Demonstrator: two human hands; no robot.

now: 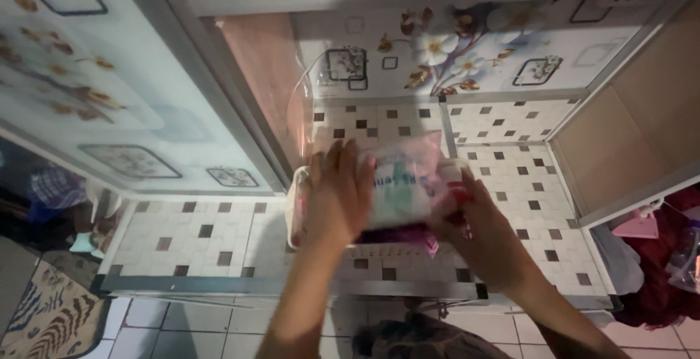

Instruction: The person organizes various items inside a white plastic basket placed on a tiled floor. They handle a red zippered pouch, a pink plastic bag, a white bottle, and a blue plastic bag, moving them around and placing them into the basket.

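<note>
Both of my hands reach into an open cabinet and hold a pink, see-through plastic packet (403,180) with teal and white contents. My left hand (337,195) lies flat over the packet's left side, fingers spread. My right hand (474,231) grips its right edge, where something red shows. The packet sits at the top of a white plastic basket (379,251) with a slotted rim. Purple items show under the packet inside the basket. The basket rests on the cabinet's tiled-pattern shelf (518,184).
The cabinet has a floral back panel (452,45) and an open door (109,82) swung out at the left. A clear plastic bag (299,103) hangs behind the basket. A patterned mat (44,315) lies at lower left. Red cloth (663,279) is piled at right.
</note>
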